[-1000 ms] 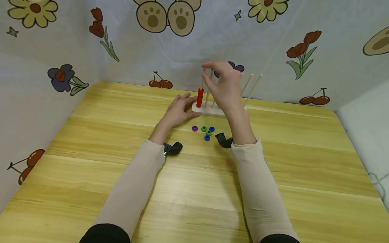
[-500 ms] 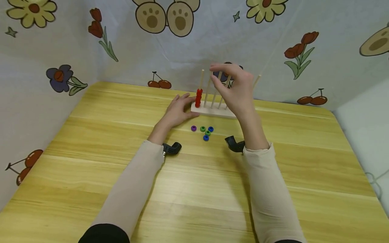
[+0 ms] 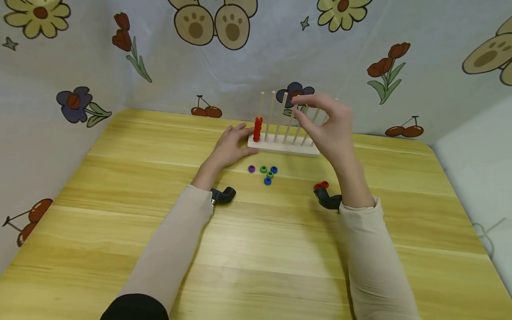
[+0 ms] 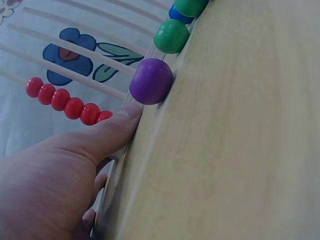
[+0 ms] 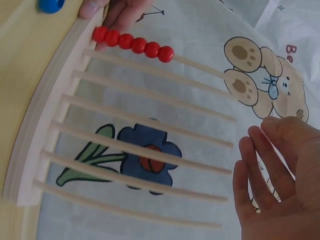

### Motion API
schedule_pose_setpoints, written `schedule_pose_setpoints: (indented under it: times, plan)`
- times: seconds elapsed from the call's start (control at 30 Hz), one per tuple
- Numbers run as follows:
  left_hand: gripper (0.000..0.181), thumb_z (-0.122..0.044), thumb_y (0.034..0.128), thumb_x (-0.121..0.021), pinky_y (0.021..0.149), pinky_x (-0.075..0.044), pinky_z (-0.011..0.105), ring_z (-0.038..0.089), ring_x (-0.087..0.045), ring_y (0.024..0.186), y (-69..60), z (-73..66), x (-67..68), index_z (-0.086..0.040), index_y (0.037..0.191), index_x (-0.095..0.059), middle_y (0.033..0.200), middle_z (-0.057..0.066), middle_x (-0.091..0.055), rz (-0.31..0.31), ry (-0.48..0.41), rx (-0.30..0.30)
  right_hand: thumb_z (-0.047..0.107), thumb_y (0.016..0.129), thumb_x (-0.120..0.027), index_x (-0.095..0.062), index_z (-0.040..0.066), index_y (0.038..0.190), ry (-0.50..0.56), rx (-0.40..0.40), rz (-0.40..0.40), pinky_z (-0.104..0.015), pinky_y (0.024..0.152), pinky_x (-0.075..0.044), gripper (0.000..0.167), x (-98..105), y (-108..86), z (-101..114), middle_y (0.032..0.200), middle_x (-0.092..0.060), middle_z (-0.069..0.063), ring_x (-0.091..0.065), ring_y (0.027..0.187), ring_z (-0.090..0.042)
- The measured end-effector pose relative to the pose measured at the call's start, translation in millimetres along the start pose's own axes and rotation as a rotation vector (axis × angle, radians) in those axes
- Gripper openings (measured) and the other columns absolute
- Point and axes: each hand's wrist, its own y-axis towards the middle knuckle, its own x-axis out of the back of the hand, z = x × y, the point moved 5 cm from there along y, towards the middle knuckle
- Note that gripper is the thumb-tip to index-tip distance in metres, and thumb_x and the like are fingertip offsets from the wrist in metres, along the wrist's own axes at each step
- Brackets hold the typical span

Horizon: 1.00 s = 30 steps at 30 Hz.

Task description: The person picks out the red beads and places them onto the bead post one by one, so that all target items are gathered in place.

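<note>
A pale wooden bead rack (image 3: 286, 149) with several upright rods stands at the back of the table. Its leftmost rod carries a stack of red beads (image 3: 258, 130); the other rods are bare. My left hand (image 3: 230, 147) holds the left end of the base, thumb (image 4: 120, 122) on the front edge and fingers behind. Beyond the rod tips on the right, my right hand (image 3: 330, 126) is raised with nothing in it, thumb and forefinger apart. Before the rack lie a purple bead (image 3: 251, 169), two green beads (image 3: 263, 169) and two blue beads (image 3: 274, 170).
Two loose red beads (image 3: 325, 184) lie right of the others, close to the black wrist camera mount (image 3: 328, 199) on my right arm. Another black mount (image 3: 224, 195) sits on the left wrist. A patterned cloth (image 3: 160, 58) hangs behind the wooden table (image 3: 256, 249).
My right hand has moved right and slightly down, away from the red stack's rod. More rods and two loose red beads have come into view. My left hand keeps its hold.
</note>
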Motion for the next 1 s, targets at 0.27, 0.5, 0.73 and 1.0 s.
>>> schedule_pose_setpoints:
  times: [0.27,0.5,0.73,1.0]
  plan:
    - [0.074,-0.043,0.0956,-0.078,0.136,-0.001,0.040,0.025,-0.021,0.163,-0.4,0.1,1.1,-0.017,0.158,-0.050,0.170,0.009,-0.037,-0.005,0.001,0.000,0.005,0.093,-0.079,-0.082,0.010,0.114,-0.007,-0.105,0.039,-0.020,0.098,-0.054,0.022,23.8,-17.5,-20.7,0.112,-0.081,-0.006,-0.069,0.106,-0.007]
    - [0.074,-0.043,0.0955,-0.078,0.136,-0.001,0.039,0.024,-0.021,0.163,0.8,-0.3,-0.6,-0.017,0.159,-0.049,0.170,0.009,-0.038,0.000,0.011,0.001,-0.001,0.092,-0.078,-0.081,0.005,0.114,-0.030,-0.169,0.045,-0.018,0.096,-0.056,0.022,51.6,-37.8,-35.7,0.111,-0.080,-0.014,-0.070,0.104,-0.001]
    - [0.075,-0.044,0.0953,-0.078,0.136,-0.002,0.043,0.028,-0.018,0.164,0.8,1.0,-1.6,-0.019,0.159,-0.049,0.172,0.010,-0.034,0.004,0.005,0.026,-0.002,0.093,-0.077,-0.080,0.001,0.115,-0.037,-0.229,0.087,-0.016,0.094,-0.055,0.023,75.5,-57.3,-34.2,0.111,-0.077,-0.023,-0.070,0.103,-0.008]
    - [0.075,-0.043,0.0953,-0.078,0.136,-0.002,0.041,0.026,-0.020,0.163,1.7,0.9,-0.5,-0.018,0.159,-0.049,0.170,0.009,-0.037,0.000,0.015,0.016,0.002,0.093,-0.079,-0.079,0.005,0.120,-0.067,-0.316,0.155,-0.013,0.096,-0.053,0.027,98.3,-83.0,-68.7,0.115,-0.077,-0.018,-0.071,0.100,-0.006]
